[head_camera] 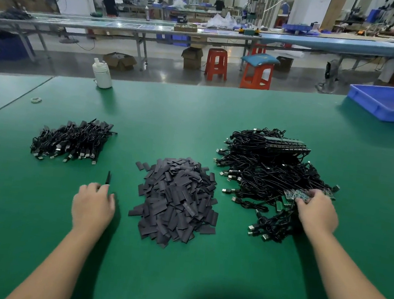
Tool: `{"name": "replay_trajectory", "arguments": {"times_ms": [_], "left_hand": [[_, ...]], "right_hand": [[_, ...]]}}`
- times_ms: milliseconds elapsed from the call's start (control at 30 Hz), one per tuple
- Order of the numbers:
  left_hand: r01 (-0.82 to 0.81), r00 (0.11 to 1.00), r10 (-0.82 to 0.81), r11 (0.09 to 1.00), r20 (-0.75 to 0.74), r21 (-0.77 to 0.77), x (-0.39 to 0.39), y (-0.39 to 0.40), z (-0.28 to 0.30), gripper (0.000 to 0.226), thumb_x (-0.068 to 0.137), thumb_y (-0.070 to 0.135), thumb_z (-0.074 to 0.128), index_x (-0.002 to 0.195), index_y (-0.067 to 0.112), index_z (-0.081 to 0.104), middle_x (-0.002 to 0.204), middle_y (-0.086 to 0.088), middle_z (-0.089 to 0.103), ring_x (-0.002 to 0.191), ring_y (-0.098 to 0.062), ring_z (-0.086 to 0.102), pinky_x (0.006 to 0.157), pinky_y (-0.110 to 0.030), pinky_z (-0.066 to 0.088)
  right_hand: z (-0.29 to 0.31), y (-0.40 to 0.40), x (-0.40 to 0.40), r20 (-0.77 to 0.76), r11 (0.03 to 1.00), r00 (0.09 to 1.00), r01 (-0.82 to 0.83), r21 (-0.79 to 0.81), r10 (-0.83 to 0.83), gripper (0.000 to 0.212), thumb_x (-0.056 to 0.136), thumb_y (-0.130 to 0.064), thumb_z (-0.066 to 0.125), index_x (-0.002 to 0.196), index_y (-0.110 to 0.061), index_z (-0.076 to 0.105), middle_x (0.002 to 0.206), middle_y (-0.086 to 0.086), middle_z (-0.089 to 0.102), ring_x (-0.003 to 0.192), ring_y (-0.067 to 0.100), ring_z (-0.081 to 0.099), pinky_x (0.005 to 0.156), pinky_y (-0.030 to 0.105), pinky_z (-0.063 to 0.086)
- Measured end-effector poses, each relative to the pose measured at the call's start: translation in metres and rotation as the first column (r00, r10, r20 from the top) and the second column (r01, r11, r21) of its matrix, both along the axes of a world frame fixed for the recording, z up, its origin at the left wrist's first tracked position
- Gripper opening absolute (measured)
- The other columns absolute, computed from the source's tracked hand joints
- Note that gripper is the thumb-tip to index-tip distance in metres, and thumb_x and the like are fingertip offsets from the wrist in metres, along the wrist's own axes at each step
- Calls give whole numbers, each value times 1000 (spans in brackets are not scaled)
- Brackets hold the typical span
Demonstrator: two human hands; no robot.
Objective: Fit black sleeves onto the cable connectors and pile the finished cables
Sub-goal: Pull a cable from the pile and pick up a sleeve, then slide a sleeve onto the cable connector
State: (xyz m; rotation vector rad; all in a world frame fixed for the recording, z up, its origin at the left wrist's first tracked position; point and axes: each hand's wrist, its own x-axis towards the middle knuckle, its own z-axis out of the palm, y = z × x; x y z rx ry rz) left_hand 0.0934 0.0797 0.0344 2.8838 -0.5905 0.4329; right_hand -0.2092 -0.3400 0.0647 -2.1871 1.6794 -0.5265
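Left hand [93, 205] rests over the green surface [195, 114], fingers curled, pinching a single black sleeve [108, 178] that stands up from the fingertips. Right hand [316, 212] grips a small circuit board [295, 194] at the near edge of the unfinished cable heap [269, 172]. At left, well beyond the left hand, lies the pile of finished cables [71, 141]. Centre, between the hands, sits the heap of loose black sleeves [176, 201]. A white bottle [102, 74] stands at the far left edge; a blue tray [390, 103] sits far right.
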Motion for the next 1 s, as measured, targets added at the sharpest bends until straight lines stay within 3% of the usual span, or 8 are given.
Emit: {"name": "replay_trajectory", "arguments": {"times_ms": [67, 167, 267, 467, 700, 800, 900, 1000], "left_hand": [[131, 989, -126, 990, 81, -55, -12, -17, 1, 25, 80, 12, 71, 103, 2, 73, 102, -17, 68, 91, -35, 57, 75, -43, 50], [293, 955, -285, 952, 85, -91, -37, -48, 6, 24, 79, 11, 71, 103, 8, 74, 103, -9, 69, 94, -27, 59, 78, -39, 53], [403, 915, -402, 902, 39, -155, -63, -79, 11, 19, 84, 15, 66, 102, 16, 74, 105, 1, 67, 97, -19, 58, 75, -33, 54], [492, 865, -502, 834, 29, -250, -96, -115, 17, 15, 86, 15, 65, 98, 19, 73, 106, 6, 64, 100, -17, 58, 69, -31, 54], [561, 796, -604, 764, -47, -318, -122, -146, 30, 25, 92, 18, 55, 112, 23, 70, 114, 9, 63, 108, -12, 54, 80, -31, 53], [525, 721, -649, 740, -243, -420, -136, -165, 39, 30, 95, 28, 54, 124, 28, 62, 112, 12, 65, 103, -9, 58, 90, -31, 50], [327, 510, -708, 685, -488, -651, -151, -185, 47, 44, 92, 36, 64, 135, 28, 54, 109, 16, 65, 97, -6, 62, 94, -31, 52], [160, 497, -716, 632, -491, -759, -158, -200, 52, 15, 88, 37, 70, 102, 36, 64, 86, 19, 64, 72, 1, 59, 73, -21, 50]], "right_hand": [[-1, 1, 2, 36, 999, 999, 10, 32, -12, 38, 94, -27, 66, 129, -15, 58, 100, 6, 67, 91, 26, 62, 70, 36, 55], [-1, 1, 4, 12, 992, 997, 76, 99, -77, 59, 88, -36, 73, 136, -11, 50, 131, 20, 48, 121, 37, 47, 87, 46, 51], [1, 1, 6, 30, 972, 994, 101, 210, -110, 69, 86, -44, 74, 140, -12, 44, 137, 19, 35, 117, 39, 49, 86, 47, 52], [8, 6, 11, 165, 961, 978, 78, 267, -125, 48, 83, -15, 79, 123, -16, 53, 136, 17, 33, 66, 21, 52, 59, 30, 40], [25, 32, 9, 250, 998, 967, -61, 30, 51, 10, 94, -24, 67, 100, -22, 59, 126, 13, 54, 90, 33, 64, 70, 31, 42], [36, 49, 16, 370, 971, 908, -232, 50, 198, 7, 96, -22, 64, 98, -19, 58, 99, -1, 66, 87, 21, 64, 64, 28, 41], [52, 72, 26, 476, 875, 802, -468, 125, 361, 10, 93, -21, 68, 100, -20, 61, 95, -9, 68, 88, 7, 63, 69, 20, 45], [61, 92, 34, 509, 752, 693, -647, 128, 510, 15, 92, -17, 70, 106, -24, 71, 95, -8, 74, 90, 5, 68, 83, 23, 52]]}}
